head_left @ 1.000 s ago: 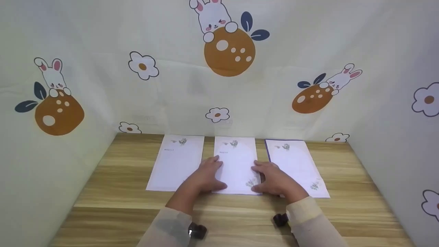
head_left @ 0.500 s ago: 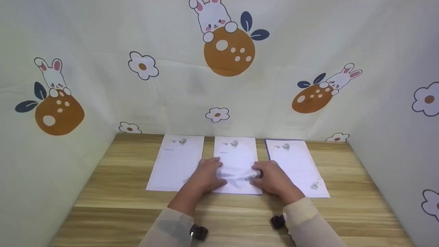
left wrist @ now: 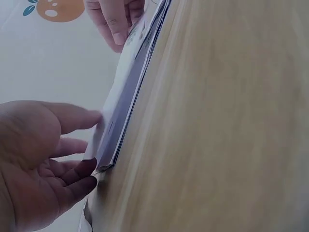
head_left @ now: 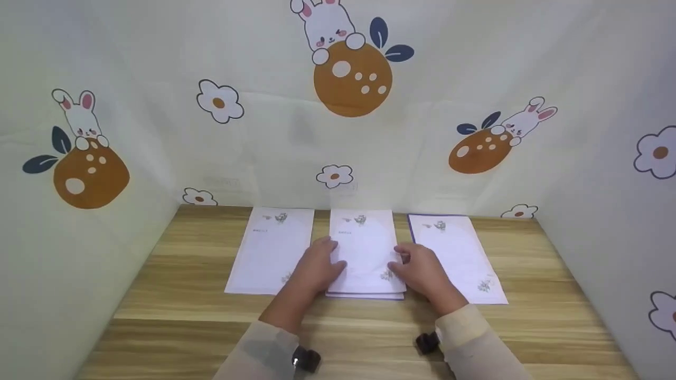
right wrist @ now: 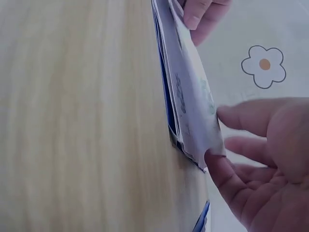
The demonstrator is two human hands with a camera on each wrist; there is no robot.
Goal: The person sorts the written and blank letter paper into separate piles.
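Observation:
In the head view, a white sheet of paper with small printed pictures tops the middle pad. My left hand pinches its left edge, thumb on top and fingers at the side. Opposite, my right hand pinches the right edge in the same way. The wrist views show this top sheet bowed up off the pages below, with a gap between. Under it lies the rest of the pad, with a blue-purple backing at its edge. The fingertips beneath the sheet are partly hidden.
A similar white sheet lies to the left, partly behind my left forearm. To the right lies another pad with a purple edge. All rest on a wood-grain table, against a printed cloth at the back.
The middle pad's top sheet lay flat, then buckled between my hands. Now it is raised, its near edge shifted back from the pages beneath. Both thumbs have moved slightly away from me.

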